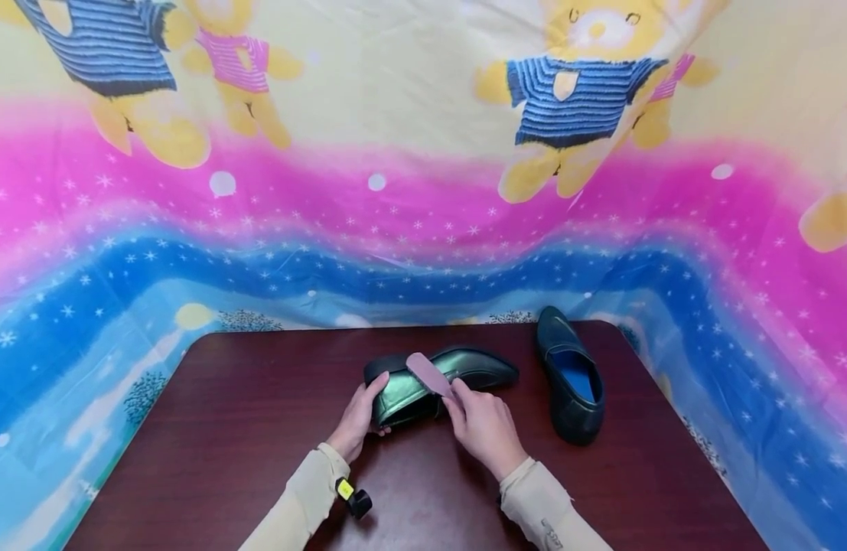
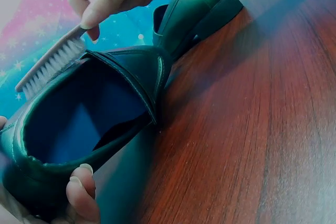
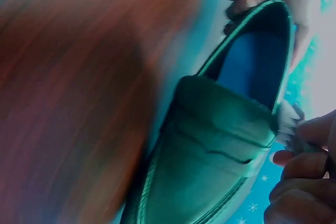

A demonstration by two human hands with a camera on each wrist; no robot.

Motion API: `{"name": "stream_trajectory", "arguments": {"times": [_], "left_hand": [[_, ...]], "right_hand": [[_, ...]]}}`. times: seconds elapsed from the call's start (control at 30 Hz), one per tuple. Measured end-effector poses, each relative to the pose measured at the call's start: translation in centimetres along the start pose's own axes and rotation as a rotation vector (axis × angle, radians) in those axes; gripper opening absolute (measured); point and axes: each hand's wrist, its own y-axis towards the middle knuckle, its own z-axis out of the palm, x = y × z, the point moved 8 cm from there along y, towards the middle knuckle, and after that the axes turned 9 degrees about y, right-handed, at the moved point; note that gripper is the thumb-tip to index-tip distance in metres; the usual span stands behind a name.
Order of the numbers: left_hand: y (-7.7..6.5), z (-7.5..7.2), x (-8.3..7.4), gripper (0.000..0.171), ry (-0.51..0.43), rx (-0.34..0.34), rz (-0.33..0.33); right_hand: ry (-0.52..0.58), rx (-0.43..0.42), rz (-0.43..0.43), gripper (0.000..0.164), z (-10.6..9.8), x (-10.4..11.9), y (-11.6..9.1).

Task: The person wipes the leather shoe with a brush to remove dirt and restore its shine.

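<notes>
A dark green leather loafer [image 1: 474, 369] is tilted on its side, toe to the right, in the head view. My left hand [image 1: 356, 417] grips it round the heel, thumb near the sole edge and fingertips at the opening. In my right hand [image 1: 488, 428] is a small brush with a pinkish back [image 1: 428, 375], pinched at its near end. The left wrist view shows pale bristles [image 2: 52, 69] lying along the loafer's side, beside the opening. A penny strap [image 3: 215, 153] crosses the loafer's upper in the right wrist view.
The matching loafer [image 1: 576, 417] stands upright at the table's right, toe toward the back, with a blue insole. Under both is a dark red-brown wooden table [image 1: 258, 398]. A cloth printed with bears and snowflakes [image 1: 395, 229] hangs behind and around it.
</notes>
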Motion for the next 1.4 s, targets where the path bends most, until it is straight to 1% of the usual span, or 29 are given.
{"name": "stream_trajectory", "arguments": {"times": [0.13, 0.23, 0.37, 0.5, 0.7, 0.83, 0.9, 0.93, 1.03, 1.13, 1.2, 1.27, 1.4], "left_hand": [[0.1, -0.1, -0.2, 0.070, -0.008, 0.000, 0.008], [0.1, 0.1, -0.2, 0.071, -0.008, 0.016, 0.010], [-0.1, 0.2, 0.0, 0.071, -0.004, 0.034, 0.004], [-0.2, 0.1, 0.2, 0.071, -0.010, 0.031, -0.001], [-0.1, 0.3, 0.1, 0.071, -0.016, 0.042, 0.001], [-0.1, 0.3, 0.1, 0.071, -0.014, 0.041, 0.003], [-0.1, 0.2, 0.1, 0.071, -0.016, 0.036, 0.002], [0.0, 0.2, 0.1, 0.071, -0.015, 0.033, 0.004], [0.1, 0.0, 0.1, 0.072, -0.022, 0.023, -0.003], [0.2, -0.1, 0.2, 0.072, -0.023, 0.013, -0.007], [0.3, -0.1, 0.3, 0.072, -0.026, 0.015, -0.010], [0.3, 0.0, 0.4, 0.072, -0.023, 0.023, -0.012], [0.1, 0.2, 0.4, 0.071, -0.013, 0.045, -0.021]], "right_hand": [[-0.033, -0.055, 0.002, 0.016, -0.4, -0.6, 0.0], [-0.043, -0.080, 0.010, 0.014, -0.7, -1.0, 0.1], [-0.052, -0.109, 0.037, 0.015, -1.0, -1.6, 0.0], [-0.077, -0.156, 0.075, 0.015, -1.7, -2.7, 0.1], [-0.096, -0.173, 0.158, 0.014, -2.3, -4.4, -0.1], [-0.084, -0.158, 0.204, 0.016, -2.5, -4.8, 0.1], [-0.053, -0.147, 0.184, 0.016, -2.3, -4.4, 0.2], [-0.036, -0.143, 0.159, 0.015, -2.2, -4.0, 0.2], [0.015, -0.115, 0.055, 0.013, -1.5, -2.1, 0.3], [0.022, -0.083, -0.033, 0.013, -0.7, -0.3, 0.2], [0.011, -0.079, -0.054, 0.016, -0.4, 0.3, 0.2], [-0.009, -0.095, -0.057, 0.017, -0.3, 0.4, 0.2], [-0.029, -0.129, -0.033, 0.016, -0.8, -0.2, 0.2]]}}
